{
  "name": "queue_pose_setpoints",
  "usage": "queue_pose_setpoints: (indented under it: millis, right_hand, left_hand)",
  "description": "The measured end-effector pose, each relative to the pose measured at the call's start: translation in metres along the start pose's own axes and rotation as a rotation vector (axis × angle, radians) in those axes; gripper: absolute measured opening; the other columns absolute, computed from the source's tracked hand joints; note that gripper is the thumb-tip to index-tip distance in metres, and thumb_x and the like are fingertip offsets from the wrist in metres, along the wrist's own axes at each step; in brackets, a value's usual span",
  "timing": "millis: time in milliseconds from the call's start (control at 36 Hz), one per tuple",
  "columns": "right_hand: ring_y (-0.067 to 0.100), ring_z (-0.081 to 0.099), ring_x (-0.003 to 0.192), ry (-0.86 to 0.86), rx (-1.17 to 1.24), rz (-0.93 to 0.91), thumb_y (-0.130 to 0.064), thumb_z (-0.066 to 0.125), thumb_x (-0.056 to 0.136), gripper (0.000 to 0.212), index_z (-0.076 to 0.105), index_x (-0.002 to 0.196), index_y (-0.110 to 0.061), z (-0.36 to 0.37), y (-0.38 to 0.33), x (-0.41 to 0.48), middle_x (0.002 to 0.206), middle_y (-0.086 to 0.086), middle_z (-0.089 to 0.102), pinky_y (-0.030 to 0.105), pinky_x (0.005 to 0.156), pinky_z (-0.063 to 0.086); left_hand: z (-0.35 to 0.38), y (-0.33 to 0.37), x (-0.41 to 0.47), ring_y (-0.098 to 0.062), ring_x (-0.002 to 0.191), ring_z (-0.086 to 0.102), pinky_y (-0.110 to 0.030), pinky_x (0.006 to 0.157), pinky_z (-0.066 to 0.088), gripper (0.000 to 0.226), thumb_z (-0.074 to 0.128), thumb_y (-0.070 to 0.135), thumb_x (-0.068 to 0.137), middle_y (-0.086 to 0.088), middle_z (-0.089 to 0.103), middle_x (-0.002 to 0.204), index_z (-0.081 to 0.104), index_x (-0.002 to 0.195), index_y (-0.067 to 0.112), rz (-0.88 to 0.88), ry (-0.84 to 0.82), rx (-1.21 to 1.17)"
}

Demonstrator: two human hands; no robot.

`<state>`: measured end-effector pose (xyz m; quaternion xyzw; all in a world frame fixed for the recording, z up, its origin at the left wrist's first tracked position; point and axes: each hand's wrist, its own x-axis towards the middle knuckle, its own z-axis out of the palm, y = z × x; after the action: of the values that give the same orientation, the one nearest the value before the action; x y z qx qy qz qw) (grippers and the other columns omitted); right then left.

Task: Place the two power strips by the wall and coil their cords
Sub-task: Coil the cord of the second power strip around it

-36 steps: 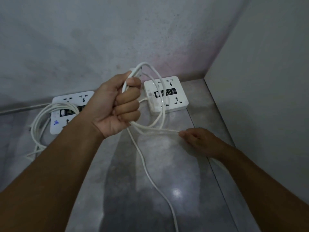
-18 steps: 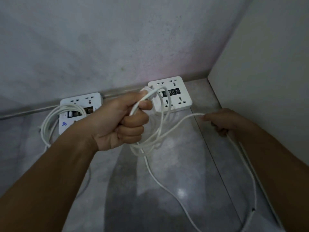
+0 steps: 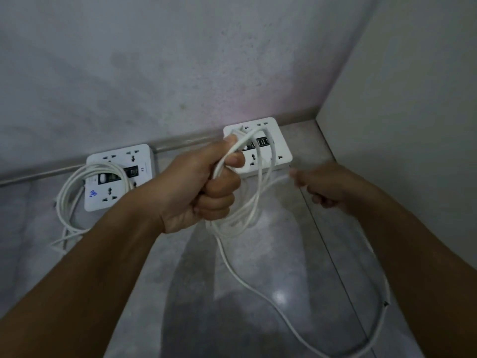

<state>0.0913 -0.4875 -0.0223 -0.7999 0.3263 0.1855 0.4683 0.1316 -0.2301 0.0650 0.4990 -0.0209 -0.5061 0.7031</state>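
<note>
Two white power strips lie on the grey floor against the wall. The left power strip (image 3: 117, 178) has its white cord (image 3: 69, 200) lying in loops over and beside it. The right power strip (image 3: 268, 151) sits near the corner, partly hidden by my left hand (image 3: 206, 187). That hand is a fist shut on several loops of the right strip's white cord (image 3: 247, 215), held above the floor. My right hand (image 3: 327, 187), blurred, pinches the same cord just right of the loops. The cord's slack trails over the floor in a long curve (image 3: 260, 293) toward the bottom right.
A grey stained wall (image 3: 180, 73) stands behind the strips with a baseboard along its foot. A lighter wall (image 3: 413, 125) closes the right side, forming a corner. The shiny tiled floor (image 3: 160, 267) stretches toward me, with a grout line running under my right forearm.
My right hand first swung right and up with the cord, then came back left toward my left fist. My left hand dropped a little, holding its loops.
</note>
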Motion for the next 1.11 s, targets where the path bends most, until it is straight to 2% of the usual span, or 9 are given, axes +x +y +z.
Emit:
queue_pose_setpoints:
  millis: [167, 417, 528, 611, 750, 833, 944, 1056, 1111]
  right_hand:
    - [0.007, 0.037, 0.032, 0.041, 0.496, 0.088, -0.039, 0.064, 0.096, 0.031, 0.057, 0.076, -0.016, -0.028, -0.013, -0.002, 0.051, -0.004, 0.041, 0.011, 0.035, 0.022]
    - [0.004, 0.036, 0.031, 0.023, 0.721, 0.060, -0.030, 0.052, 0.104, 0.025, 0.059, 0.085, -0.014, -0.030, -0.018, -0.001, 0.052, -0.004, 0.044, 0.011, 0.031, 0.021]
    - [0.010, 0.050, 0.046, -0.099, 0.928, -0.036, -0.016, 0.054, 0.100, 0.014, 0.063, 0.108, -0.008, -0.025, -0.031, -0.012, 0.065, 0.002, 0.050, 0.017, 0.037, 0.039]
    - [0.015, 0.063, 0.061, -0.221, 0.992, -0.140, -0.011, 0.056, 0.097, 0.023, 0.062, 0.119, -0.005, -0.023, -0.045, -0.027, 0.074, 0.006, 0.060, 0.023, 0.053, 0.055]
    - [0.017, 0.062, 0.053, -0.289, 0.741, -0.332, -0.018, 0.049, 0.105, 0.022, 0.062, 0.119, -0.008, -0.013, -0.064, -0.050, 0.069, 0.004, 0.057, 0.023, 0.044, 0.047]
    - [0.019, 0.062, 0.047, -0.052, 0.441, -0.512, -0.018, 0.054, 0.104, 0.020, 0.074, 0.105, -0.015, -0.001, -0.070, -0.056, 0.063, 0.003, 0.058, 0.023, 0.039, 0.040]
    - [0.012, 0.069, 0.045, 0.215, 0.134, -0.692, -0.025, 0.065, 0.098, 0.016, 0.080, 0.106, -0.024, 0.009, -0.079, -0.067, 0.063, -0.005, 0.069, 0.021, 0.038, 0.044]
    - [0.014, 0.067, 0.058, 0.387, -0.142, -0.879, -0.028, 0.064, 0.098, 0.018, 0.080, 0.102, -0.024, 0.021, -0.082, -0.076, 0.070, -0.004, 0.070, 0.024, 0.056, 0.052]
    - [0.016, 0.056, 0.069, 0.455, -0.342, -0.946, -0.027, 0.057, 0.100, 0.022, 0.077, 0.104, -0.018, 0.026, -0.082, -0.076, 0.075, 0.000, 0.062, 0.015, 0.066, 0.043]
  left_hand:
    - [0.000, -0.004, 0.005, -0.006, 0.036, 0.011, -0.013, 0.041, 0.012, 0.042, 0.036, 0.047, 0.103, 0.003, 0.018, 0.045, 0.041, 0.071, 0.021, 0.037, 0.159, 0.161]
    - [0.007, -0.006, 0.010, -0.007, 0.037, 0.012, -0.019, 0.043, 0.009, 0.040, 0.036, 0.046, 0.104, 0.004, 0.020, 0.046, 0.041, 0.075, 0.020, 0.130, 0.162, 0.196]
    - [0.009, -0.007, 0.012, -0.009, 0.039, 0.011, -0.020, 0.044, 0.010, 0.039, 0.035, 0.047, 0.104, 0.003, 0.020, 0.047, 0.041, 0.077, 0.019, 0.129, 0.167, 0.281]
    - [0.009, -0.007, 0.015, -0.010, 0.040, 0.013, -0.022, 0.044, 0.011, 0.040, 0.034, 0.049, 0.104, 0.003, 0.020, 0.050, 0.041, 0.079, 0.018, 0.121, 0.186, 0.339]
    - [0.012, -0.008, 0.024, -0.010, 0.040, 0.013, -0.021, 0.044, 0.013, 0.040, 0.033, 0.049, 0.105, 0.004, 0.022, 0.050, 0.041, 0.081, 0.018, 0.108, 0.244, 0.361]
    - [0.016, -0.007, 0.030, -0.009, 0.039, 0.016, -0.020, 0.042, 0.015, 0.040, 0.031, 0.048, 0.106, 0.004, 0.024, 0.049, 0.041, 0.082, 0.017, 0.101, 0.289, 0.346]
    - [0.021, -0.005, 0.037, -0.010, 0.040, 0.017, -0.022, 0.045, 0.014, 0.040, 0.030, 0.049, 0.106, 0.003, 0.026, 0.049, 0.040, 0.082, 0.018, 0.125, 0.345, 0.312]
    - [0.024, -0.004, 0.042, -0.010, 0.038, 0.020, -0.021, 0.043, 0.017, 0.044, 0.028, 0.054, 0.104, 0.003, 0.028, 0.048, 0.043, 0.085, 0.017, 0.165, 0.371, 0.263]
    - [0.025, -0.003, 0.045, -0.009, 0.037, 0.021, -0.020, 0.041, 0.020, 0.050, 0.025, 0.059, 0.103, 0.003, 0.028, 0.047, 0.043, 0.087, 0.015, 0.172, 0.362, 0.228]
